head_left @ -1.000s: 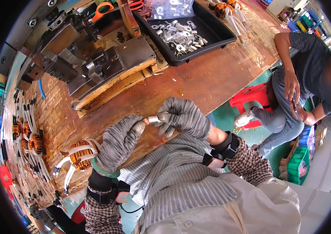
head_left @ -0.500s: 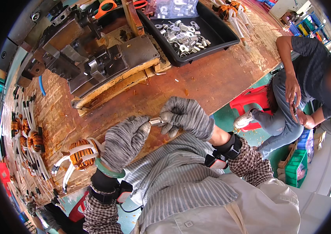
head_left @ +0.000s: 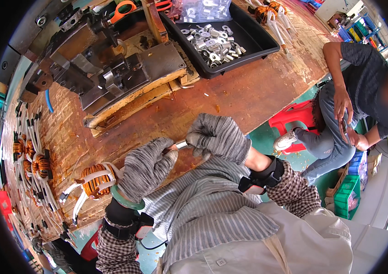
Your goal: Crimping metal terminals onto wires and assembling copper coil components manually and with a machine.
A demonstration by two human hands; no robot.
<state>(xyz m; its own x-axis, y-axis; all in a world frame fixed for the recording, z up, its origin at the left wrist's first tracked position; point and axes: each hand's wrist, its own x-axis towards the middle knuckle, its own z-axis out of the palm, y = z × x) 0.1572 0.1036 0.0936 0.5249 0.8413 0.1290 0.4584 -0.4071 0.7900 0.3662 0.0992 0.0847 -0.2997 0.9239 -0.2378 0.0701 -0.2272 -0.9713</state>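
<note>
In grey knit gloves, both my hands meet over the near edge of the wooden table. My left hand [head_left: 144,168] is closed on a wire lead, whose bare copper end [head_left: 172,147] shows past the fingertips. Pinched in my right hand [head_left: 220,139] is a silver cable lug [head_left: 182,144], its barrel lined up with the copper. How far the copper sits inside the barrel is hidden. Beside my left wrist lies a copper-wound toroidal coil [head_left: 95,181] with white sleeved leads; one lead runs under my left hand.
A dark metal press fixture [head_left: 116,80] stands at the back left. Behind it to the right, a black tray [head_left: 249,55] holds loose lugs [head_left: 214,44] and a bag of them. More coils [head_left: 40,165] lie far left and back right. A seated person [head_left: 340,100] is at the right.
My hands are slightly farther apart. Copper now shows between my left fingertips and the lug, where only silver showed before.
</note>
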